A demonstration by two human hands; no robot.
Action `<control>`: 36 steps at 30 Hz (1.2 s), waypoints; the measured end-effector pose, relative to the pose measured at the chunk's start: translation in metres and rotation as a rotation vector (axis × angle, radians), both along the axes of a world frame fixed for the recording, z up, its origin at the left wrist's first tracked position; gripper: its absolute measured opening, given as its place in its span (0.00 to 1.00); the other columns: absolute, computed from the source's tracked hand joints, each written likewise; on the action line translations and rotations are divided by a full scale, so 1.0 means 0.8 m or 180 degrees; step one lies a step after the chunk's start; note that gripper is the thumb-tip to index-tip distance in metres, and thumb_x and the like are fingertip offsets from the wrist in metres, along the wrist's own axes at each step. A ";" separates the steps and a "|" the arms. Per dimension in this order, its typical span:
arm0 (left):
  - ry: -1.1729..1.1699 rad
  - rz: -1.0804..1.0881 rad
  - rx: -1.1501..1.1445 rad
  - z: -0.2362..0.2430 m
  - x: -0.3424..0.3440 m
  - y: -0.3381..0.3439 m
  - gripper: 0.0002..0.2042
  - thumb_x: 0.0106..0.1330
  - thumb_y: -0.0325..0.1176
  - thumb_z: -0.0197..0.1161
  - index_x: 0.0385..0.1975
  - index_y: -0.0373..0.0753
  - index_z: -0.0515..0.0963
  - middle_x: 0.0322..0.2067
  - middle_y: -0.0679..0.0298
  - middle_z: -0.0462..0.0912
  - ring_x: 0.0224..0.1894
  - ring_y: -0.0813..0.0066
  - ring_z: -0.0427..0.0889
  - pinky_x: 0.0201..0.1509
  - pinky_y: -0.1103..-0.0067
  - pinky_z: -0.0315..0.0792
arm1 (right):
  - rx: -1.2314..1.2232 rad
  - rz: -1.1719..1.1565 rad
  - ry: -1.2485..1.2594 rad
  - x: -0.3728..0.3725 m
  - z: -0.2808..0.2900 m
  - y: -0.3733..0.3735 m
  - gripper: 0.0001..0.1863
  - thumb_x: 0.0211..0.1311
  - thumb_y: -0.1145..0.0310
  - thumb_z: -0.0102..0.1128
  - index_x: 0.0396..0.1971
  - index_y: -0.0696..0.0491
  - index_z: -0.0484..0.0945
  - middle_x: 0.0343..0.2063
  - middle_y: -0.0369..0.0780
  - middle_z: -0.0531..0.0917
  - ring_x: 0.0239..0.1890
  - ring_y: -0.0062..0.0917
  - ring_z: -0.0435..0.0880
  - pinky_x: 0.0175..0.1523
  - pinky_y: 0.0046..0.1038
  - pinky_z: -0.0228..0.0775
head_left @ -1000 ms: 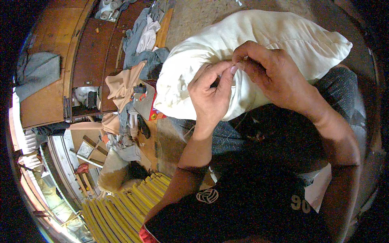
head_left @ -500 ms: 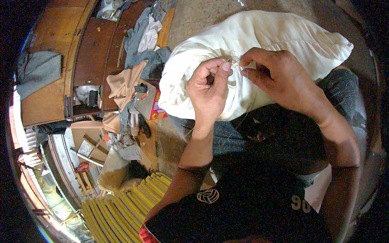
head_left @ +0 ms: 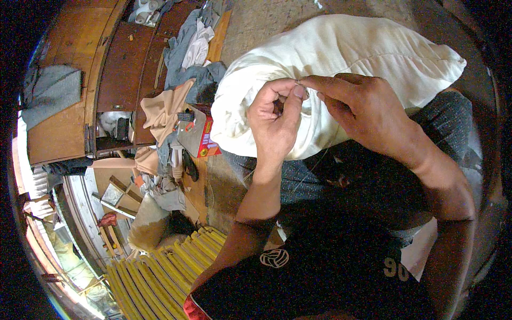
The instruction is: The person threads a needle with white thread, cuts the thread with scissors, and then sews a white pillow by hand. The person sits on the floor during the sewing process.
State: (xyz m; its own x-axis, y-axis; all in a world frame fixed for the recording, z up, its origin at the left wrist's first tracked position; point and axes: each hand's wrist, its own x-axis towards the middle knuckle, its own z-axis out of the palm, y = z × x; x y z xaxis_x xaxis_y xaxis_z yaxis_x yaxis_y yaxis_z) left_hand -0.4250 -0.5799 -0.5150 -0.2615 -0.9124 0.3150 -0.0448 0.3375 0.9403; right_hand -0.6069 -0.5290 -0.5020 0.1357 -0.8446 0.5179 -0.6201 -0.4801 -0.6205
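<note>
- Evidently, the white stuffed cushion point(head_left: 373, 45) lies across my lap, on the dark patterned trousers point(head_left: 445, 117), behind my 2 hands as I look down.
- My left hand point(head_left: 273, 120) is nearly closed: thumb and forefinger pinch at their tips, seemingly on a thin thread point(head_left: 322, 156), with the other fingers loosely curled.
- My right hand point(head_left: 368, 109) reaches across with its forefinger out to the left fingertips, its thumb a little apart below. I cannot tell whether it grips anything.
- Whatever sits between the 2 fingertips is too small to make out; part of the thread hangs below the cushion's near edge.
- I judge the thread light, limp and easily lost, best held close to its end.
- I expect the cushion to be soft and fairly light, giving under a press; the pointed right corner or the creased left end looks easiest to grasp.
- To my left are a peach cloth point(head_left: 162, 114) and yellow slats point(head_left: 154, 277).
</note>
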 end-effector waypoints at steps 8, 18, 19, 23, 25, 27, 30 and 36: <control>0.0061 -0.0014 0.0475 0.013 0.006 0.006 0.06 0.71 0.26 0.60 0.43 0.33 0.80 0.30 0.67 0.84 0.25 0.91 0.72 0.26 0.90 0.63 | -0.0333 -0.0208 0.0795 0.004 -0.005 0.004 0.22 0.56 0.69 0.59 0.53 0.48 0.77 0.24 0.39 0.82 0.26 0.35 0.85 0.27 0.36 0.76; 0.0156 0.0105 0.0131 0.002 0.003 0.003 0.06 0.72 0.29 0.60 0.41 0.32 0.80 0.29 0.66 0.84 0.18 0.93 0.65 0.19 0.90 0.57 | -0.0093 -0.0055 0.0612 0.004 0.000 0.005 0.22 0.57 0.72 0.59 0.53 0.51 0.76 0.25 0.42 0.83 0.27 0.39 0.84 0.30 0.38 0.77; 0.0231 0.0130 0.0346 0.006 0.002 0.005 0.06 0.72 0.29 0.61 0.40 0.32 0.80 0.29 0.66 0.84 0.18 0.93 0.65 0.19 0.90 0.57 | -0.0065 -0.0104 0.0472 0.004 0.001 0.004 0.20 0.58 0.73 0.60 0.52 0.52 0.77 0.25 0.43 0.83 0.27 0.40 0.84 0.30 0.39 0.76; 0.0203 0.0246 0.0430 0.012 0.001 0.006 0.07 0.72 0.30 0.61 0.39 0.32 0.81 0.28 0.66 0.84 0.18 0.93 0.65 0.20 0.90 0.57 | 0.0335 -0.0364 0.0283 -0.004 0.019 0.009 0.09 0.62 0.73 0.60 0.42 0.55 0.79 0.29 0.46 0.84 0.29 0.45 0.83 0.34 0.43 0.76; 0.0239 0.0248 0.0467 0.010 -0.001 0.005 0.07 0.72 0.30 0.61 0.39 0.32 0.81 0.27 0.66 0.84 0.18 0.92 0.65 0.20 0.90 0.57 | 0.0488 -0.0340 0.0520 -0.011 0.025 0.012 0.05 0.61 0.72 0.60 0.37 0.55 0.78 0.27 0.47 0.83 0.29 0.47 0.83 0.34 0.44 0.75; 0.0122 0.0310 0.0393 0.009 -0.002 0.006 0.07 0.72 0.30 0.61 0.39 0.32 0.81 0.27 0.66 0.84 0.18 0.92 0.65 0.20 0.89 0.58 | 0.0678 -0.0286 0.0634 -0.015 0.033 0.017 0.04 0.61 0.71 0.60 0.33 0.56 0.77 0.25 0.48 0.82 0.28 0.47 0.83 0.34 0.45 0.74; 0.0081 0.0362 0.0352 0.007 -0.002 0.006 0.07 0.72 0.30 0.61 0.39 0.32 0.81 0.27 0.66 0.84 0.19 0.92 0.66 0.21 0.89 0.58 | 0.0891 -0.0139 0.0568 -0.016 0.045 0.024 0.05 0.61 0.70 0.61 0.30 0.56 0.77 0.20 0.48 0.80 0.26 0.47 0.82 0.33 0.44 0.72; 0.0029 0.0383 0.0127 0.004 -0.003 0.003 0.07 0.71 0.30 0.62 0.39 0.32 0.81 0.27 0.65 0.84 0.20 0.91 0.67 0.21 0.89 0.59 | 0.0790 -0.0032 0.0427 -0.031 0.051 0.032 0.05 0.59 0.71 0.62 0.26 0.56 0.77 0.19 0.48 0.79 0.23 0.45 0.81 0.30 0.41 0.71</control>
